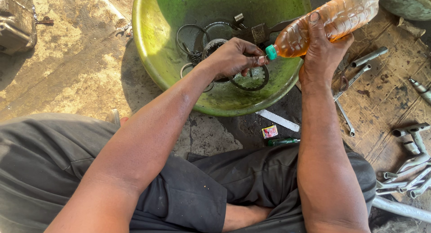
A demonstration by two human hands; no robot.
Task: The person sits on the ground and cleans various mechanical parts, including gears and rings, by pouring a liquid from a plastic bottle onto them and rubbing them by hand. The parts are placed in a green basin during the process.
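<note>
Head view shows, nearest, the person's dark trousers (202, 192) and both forearms reaching forward over the concrete floor (72, 71). Just past the knees lie a small square red-and-yellow sachet (270, 131), a green-handled tool (283, 142) beside it, and a pale flat strip (277, 120) against the basin's near rim. To the right, spanners and sockets (408, 170) are spread over a stained board (386, 94). The right hand (321, 53) is wrapped around a clear plastic bottle (332, 19) of amber liquid with no label showing, tilted neck-down over the green basin (148, 44). The left hand (233, 58) pinches the bottle's green cap (270, 52) between thumb and fingers; the cap is on, and no liquid is seen pouring. Judging by this, opening the bottle is in hand and the pouring is not yet begun. Dark rings and metal parts (211, 44) lie in the basin under the hands.
</note>
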